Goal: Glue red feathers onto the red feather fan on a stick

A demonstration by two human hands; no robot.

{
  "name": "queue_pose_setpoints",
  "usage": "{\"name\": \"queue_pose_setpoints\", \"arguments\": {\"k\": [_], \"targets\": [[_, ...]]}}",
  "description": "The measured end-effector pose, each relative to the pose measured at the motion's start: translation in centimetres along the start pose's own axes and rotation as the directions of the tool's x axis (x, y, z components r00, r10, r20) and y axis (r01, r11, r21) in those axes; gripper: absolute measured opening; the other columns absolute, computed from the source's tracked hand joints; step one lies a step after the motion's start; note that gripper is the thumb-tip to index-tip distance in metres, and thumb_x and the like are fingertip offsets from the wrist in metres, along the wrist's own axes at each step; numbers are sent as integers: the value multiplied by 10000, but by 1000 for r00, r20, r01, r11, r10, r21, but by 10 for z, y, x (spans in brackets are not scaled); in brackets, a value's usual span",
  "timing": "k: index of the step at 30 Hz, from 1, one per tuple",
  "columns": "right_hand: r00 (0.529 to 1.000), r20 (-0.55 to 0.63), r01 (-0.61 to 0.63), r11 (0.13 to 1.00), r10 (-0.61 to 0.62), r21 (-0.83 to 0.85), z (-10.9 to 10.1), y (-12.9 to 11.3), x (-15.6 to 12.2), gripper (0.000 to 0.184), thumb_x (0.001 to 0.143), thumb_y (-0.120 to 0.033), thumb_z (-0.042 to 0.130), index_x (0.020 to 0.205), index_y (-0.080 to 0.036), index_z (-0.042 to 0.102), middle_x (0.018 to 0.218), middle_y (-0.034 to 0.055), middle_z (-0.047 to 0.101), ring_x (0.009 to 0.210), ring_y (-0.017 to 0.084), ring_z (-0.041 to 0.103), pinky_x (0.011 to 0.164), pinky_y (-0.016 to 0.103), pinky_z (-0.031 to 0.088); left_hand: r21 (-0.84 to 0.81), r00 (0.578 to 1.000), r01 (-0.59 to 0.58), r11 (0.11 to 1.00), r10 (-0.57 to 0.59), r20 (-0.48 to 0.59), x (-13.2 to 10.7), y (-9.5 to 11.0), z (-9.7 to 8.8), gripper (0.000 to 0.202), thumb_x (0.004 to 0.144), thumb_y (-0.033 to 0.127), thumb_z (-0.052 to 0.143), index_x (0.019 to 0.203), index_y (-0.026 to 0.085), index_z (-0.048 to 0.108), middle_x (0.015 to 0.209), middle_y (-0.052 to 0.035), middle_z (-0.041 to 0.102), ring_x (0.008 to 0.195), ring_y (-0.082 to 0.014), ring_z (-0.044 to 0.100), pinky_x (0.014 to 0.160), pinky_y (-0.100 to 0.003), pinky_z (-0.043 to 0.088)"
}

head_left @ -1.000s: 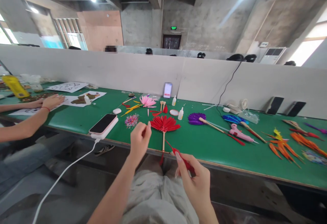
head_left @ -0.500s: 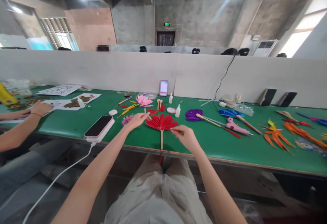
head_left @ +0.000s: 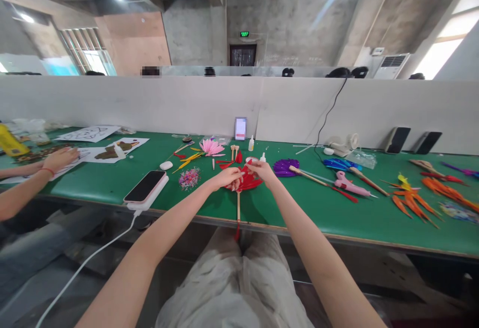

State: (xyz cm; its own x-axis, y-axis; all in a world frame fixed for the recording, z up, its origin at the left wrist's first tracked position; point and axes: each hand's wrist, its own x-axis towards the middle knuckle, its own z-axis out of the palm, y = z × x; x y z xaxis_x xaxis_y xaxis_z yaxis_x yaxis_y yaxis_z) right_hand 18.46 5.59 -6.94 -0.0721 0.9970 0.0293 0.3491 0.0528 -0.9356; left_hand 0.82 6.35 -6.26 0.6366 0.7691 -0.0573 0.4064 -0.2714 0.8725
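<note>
Fingers (head_left: pixel 235 184) of the left hand (head_left: pixel 225 177) are curled over the red fan (head_left: pixel 251 183), centre of the frame; those of the right hand (head_left: pixel 260 169) are pinched narrow at its upper part. Whether either grips a loose piece cannot be told. The fan lies on the green table (head_left: pixel 318 213), head partly hidden by both hands, handle (head_left: pixel 238 205) pointing toward the lower edge, red tassel (head_left: pixel 237 231) at its foot.

Handling, by judgement: light throughout; head soft, easily bent; handle thin and stiff. Best hold: the handle, just below the head.

Count: one red fan; one purple fan (head_left: pixel 285 167), right of centre; one blue fan (head_left: pixel 339 164), further right; one pink flower (head_left: pixel 211 147), upper left of the hands; one glue gun (head_left: pixel 349 184), right; one pile of coloured bits (head_left: pixel 189 178), left of centre; two white bottles (head_left: pixel 251 143) near centre, the nearer mostly hidden; two black slabs (head_left: pixel 397 140), right, nature unclear.
</note>
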Motion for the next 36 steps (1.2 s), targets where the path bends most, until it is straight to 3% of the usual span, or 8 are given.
{"name": "queue_pose_setpoints", "arguments": {"k": [4,10,15,18,23,28,32,36], "targets": [[1000,-4,16,999,-16,-38,4,1,17,311,892,-308,541,1163,-155,536,1157,81,565,965,202,590,801,401,507,31,998,10,999,-12,62,4,1,0,449,706,582,598,612,168,453,540,-10,602,432,-108,512,428,-220,314],[994,-51,88,987,-95,-131,10,-1,34,307,889,-314,544,1151,-155,547,1160,73,566,969,211,588,802,398,507,45,996,37,998,-34,-77,21,3,-19,431,682,581,615,674,154,557,459,62,409,420,-67,334,451,-230,229],[978,-133,132,973,-159,-191,11,5,40,306,893,-307,539,1160,-157,537,1154,81,567,961,199,591,801,400,508,37,996,76,996,-74,-53,39,1,-27,377,636,514,663,677,146,593,480,61,394,449,-74,336,479,-235,254],[951,-229,148,956,-207,-251,10,17,28,295,898,-309,532,1153,-163,539,1149,77,570,950,190,594,796,390,510,57,996,67,996,-64,-56,48,-4,-30,355,596,488,691,695,152,631,550,39,488,532,-99,417,526,-240,288],[856,-395,152,894,-333,-422,25,49,-26,241,886,-323,504,998,-157,638,1055,124,594,986,245,566,883,444,445,105,998,31,994,-24,-65,56,-13,-32,350,499,455,759,634,150,651,629,16,579,671,-145,496,610,-247,335],[817,-343,210,794,-463,-571,48,68,-60,409,806,-424,578,1112,-160,635,1224,174,516,1179,313,456,970,464,375,153,999,27,988,-20,-50,60,-21,-31,340,468,450,774,584,150,663,595,4,591,661,-158,513,615,-260,355],[813,-250,255,707,-526,-659,53,69,-61,620,750,-506,618,1265,-171,537,1405,176,365,1302,336,316,1049,505,259,188,998,35,982,-26,-50,63,-29,-31,335,474,453,769,607,158,685,608,0,611,666,-162,525,620,-262,365],[818,-164,291,642,-551,-709,53,68,-60,701,738,-567,599,1312,-180,491,1448,161,323,1340,317,265,1087,505,176,227,998,35,973,-23,-55,67,-37,-32,330,493,455,764,626,162,693,639,-4,633,689,-169,541,628,-265,369]]}}
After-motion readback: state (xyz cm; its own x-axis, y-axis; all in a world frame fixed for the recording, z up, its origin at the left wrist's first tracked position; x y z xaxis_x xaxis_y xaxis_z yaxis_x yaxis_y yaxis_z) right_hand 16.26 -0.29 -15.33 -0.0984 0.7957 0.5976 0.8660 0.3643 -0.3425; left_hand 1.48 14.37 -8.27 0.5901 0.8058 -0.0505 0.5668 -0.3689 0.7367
